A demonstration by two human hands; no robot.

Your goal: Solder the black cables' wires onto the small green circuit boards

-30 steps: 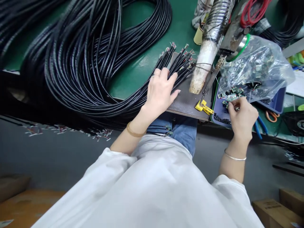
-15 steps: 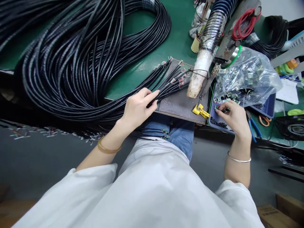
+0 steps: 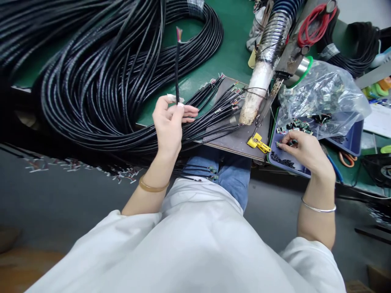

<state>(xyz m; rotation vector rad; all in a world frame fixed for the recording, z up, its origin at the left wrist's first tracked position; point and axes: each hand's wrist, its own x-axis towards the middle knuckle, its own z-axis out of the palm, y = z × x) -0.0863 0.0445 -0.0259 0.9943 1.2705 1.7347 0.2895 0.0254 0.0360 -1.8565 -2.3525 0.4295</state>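
Observation:
My left hand (image 3: 168, 126) pinches one black cable (image 3: 177, 73) between thumb and finger, and its end stands upright with coloured wires fanned out at the tip. White wrapping shows around the fingertips. Under and beside that hand lies a bundle of black cables (image 3: 207, 118) with stripped ends. My right hand (image 3: 308, 152) is over a blue tray (image 3: 301, 170), its fingers pinched on a small green circuit board (image 3: 278, 144), partly hidden by the fingers. More small boards (image 3: 297, 125) lie just beyond it in the tray.
A white-tipped duct (image 3: 255, 97) and a soldering iron in a stand hang over the brown board (image 3: 224, 140), near a yellow clip (image 3: 259, 143). A plastic bag of circuit boards (image 3: 326, 91) rests on the tray. Large cable coils (image 3: 91, 81) cover the left.
My left hand has lifted one cable end out of the bundle and turned it upright. My right hand stays over the tray, with a small board now showing at its fingertips.

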